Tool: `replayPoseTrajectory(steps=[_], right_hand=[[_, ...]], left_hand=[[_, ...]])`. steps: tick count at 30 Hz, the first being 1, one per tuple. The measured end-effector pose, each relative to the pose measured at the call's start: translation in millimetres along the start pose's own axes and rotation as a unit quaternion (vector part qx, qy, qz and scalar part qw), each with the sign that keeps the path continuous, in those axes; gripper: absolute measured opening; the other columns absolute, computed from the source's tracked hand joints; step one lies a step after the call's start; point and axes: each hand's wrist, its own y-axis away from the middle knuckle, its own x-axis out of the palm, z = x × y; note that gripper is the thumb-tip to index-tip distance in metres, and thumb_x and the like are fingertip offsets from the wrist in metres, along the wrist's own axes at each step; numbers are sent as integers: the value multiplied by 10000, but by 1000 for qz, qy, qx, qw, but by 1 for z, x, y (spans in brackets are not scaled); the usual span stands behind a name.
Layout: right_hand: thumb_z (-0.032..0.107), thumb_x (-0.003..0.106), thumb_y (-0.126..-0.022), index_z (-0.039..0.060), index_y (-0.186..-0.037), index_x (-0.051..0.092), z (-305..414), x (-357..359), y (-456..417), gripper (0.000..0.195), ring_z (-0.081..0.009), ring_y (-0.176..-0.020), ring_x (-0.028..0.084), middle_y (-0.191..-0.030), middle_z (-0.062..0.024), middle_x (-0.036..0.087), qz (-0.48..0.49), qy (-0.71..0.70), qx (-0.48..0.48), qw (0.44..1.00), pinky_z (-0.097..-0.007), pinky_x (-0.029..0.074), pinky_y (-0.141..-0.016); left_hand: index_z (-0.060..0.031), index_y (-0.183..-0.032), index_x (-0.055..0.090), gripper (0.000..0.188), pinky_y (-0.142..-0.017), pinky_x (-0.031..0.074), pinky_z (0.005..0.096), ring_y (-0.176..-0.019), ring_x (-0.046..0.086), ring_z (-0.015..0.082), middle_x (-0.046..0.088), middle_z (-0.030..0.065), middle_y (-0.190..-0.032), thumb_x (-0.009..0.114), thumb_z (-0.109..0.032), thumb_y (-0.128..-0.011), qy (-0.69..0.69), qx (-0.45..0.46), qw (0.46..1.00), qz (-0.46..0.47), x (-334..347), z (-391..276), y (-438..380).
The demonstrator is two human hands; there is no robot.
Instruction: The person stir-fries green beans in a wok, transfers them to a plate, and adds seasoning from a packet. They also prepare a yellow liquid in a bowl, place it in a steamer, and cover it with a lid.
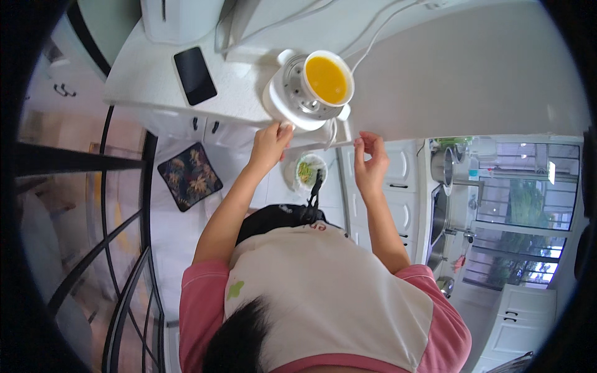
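Observation:
A white electric cooker [290,111] stands at the counter's front edge. Its top is a perforated metal steamer tray [294,77], and on that sits a white bowl [350,88] of orange-yellow liquid [326,80]. My left hand [269,148] pinches a small pale knob [286,125] low on the cooker's front; the fingers partly cover it. To the right of the cooker, my right hand [373,163] hangs in the air before the counter edge. Its fingers are bent, with a gap to the thumb and nothing visible between them.
A smartphone [195,76] lies on the white counter [140,70], left of the cooker. Behind it stands a white appliance [182,21]. White cables [368,49] run along the wall. Below are a lined bin [322,161] with scraps and a patterned mat [190,177]. A sink [437,219] is at right.

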Motion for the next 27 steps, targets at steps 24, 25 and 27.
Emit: replayPoseTrajectory(steps=[24,25,27], right_hand=[[108,477,-960,-10,-1469,128,70,-48,-224,627,-372,-1121,571,-1411,-228,431,-91,123,-284,947,-373,500,-878],[130,489,-967,-11,-1453,205,73,-53,-219,581,-343,-1022,641,-1379,-211,482,-103,166,-344,918,-364,525,-813],[131,501,-972,-8,-1359,386,70,-62,-178,427,-253,-840,699,-1201,-194,628,-15,106,-251,962,-322,542,-698]], left_hand=[[31,-924,614,421,-505,491,336,-491,610,200,660,146,-701,469,-359,-985,-75,12,997,11,-12,29,27],[27,-921,615,388,-542,500,349,-531,629,228,662,154,-710,496,-339,-971,-66,8,998,11,-12,33,28],[13,-919,621,326,-620,514,375,-634,659,287,672,168,-747,549,-305,-935,-95,39,995,-12,-10,41,26]])
